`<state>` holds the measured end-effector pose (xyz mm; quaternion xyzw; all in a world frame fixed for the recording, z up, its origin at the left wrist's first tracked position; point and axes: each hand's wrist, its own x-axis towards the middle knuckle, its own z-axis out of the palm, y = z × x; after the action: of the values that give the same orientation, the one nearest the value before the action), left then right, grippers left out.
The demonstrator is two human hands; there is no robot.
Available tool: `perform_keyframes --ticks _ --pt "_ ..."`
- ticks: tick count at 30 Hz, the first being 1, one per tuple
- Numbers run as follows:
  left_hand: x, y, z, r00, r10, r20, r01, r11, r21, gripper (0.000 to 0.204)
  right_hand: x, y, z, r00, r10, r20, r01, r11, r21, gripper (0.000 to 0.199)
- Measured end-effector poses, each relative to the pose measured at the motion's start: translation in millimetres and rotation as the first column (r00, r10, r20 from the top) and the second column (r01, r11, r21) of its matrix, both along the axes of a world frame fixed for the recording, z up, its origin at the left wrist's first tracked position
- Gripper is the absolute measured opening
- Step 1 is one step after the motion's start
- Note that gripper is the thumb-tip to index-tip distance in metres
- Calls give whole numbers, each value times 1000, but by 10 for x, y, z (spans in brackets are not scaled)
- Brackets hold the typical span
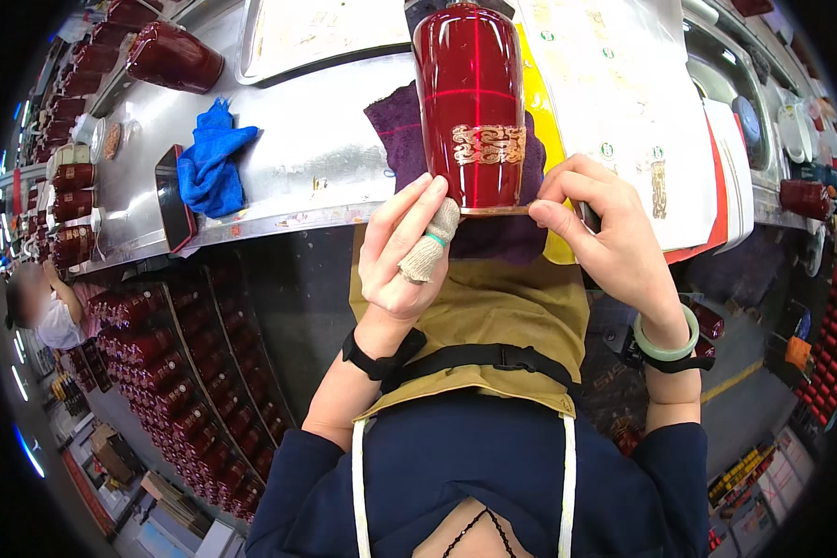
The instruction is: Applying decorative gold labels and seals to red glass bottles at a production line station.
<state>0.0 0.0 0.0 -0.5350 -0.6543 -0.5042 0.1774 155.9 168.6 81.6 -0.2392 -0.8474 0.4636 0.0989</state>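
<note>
A glossy dark red bottle [470, 84] lies with its base toward me, on a dark purple cloth [400, 130]. An ornate gold decal [489, 145] sits on its side, and red light lines cross the glass. My left hand [405, 246] is closed against the bottle's lower left edge; a knitted cloth sleeve [431, 244] with a green band covers one finger. By the lower right corner, my right hand [604, 223] pinches thumb and forefinger at the end of a thin gold strip [500, 212] along the base. Something dark shows partly behind the right fingers.
White decal sheets [614, 102] lie right of the bottle, over a yellow sheet [541, 93]. Leftward are a blue cloth [216, 158], a dark phone-like slab [173, 200], another red bottle [174, 58] and a tray [325, 37]. Racks of red bottles [177, 391] stand below left; another person [56, 312] is far left.
</note>
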Motion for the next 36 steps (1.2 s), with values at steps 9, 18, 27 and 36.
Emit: perform_keyframes --ticks 9,18,27,36 --pt "87 11 6 994 71 -88 -71 997 7 21 8 -12 52 997 10 80 -9 1000 -8 17" --pt "157 22 -48 997 19 71 -20 1000 14 61 0 -19 39 997 -6 79 7 1000 -19 17" --pt "45 124 182 1000 4 -6 -3 999 46 38 -24 -54 51 999 -14 49 16 999 -28 17" --pt "13 30 -13 998 -26 56 23 998 58 37 -33 -64 12 997 -25 -67 25 1000 -3 24"
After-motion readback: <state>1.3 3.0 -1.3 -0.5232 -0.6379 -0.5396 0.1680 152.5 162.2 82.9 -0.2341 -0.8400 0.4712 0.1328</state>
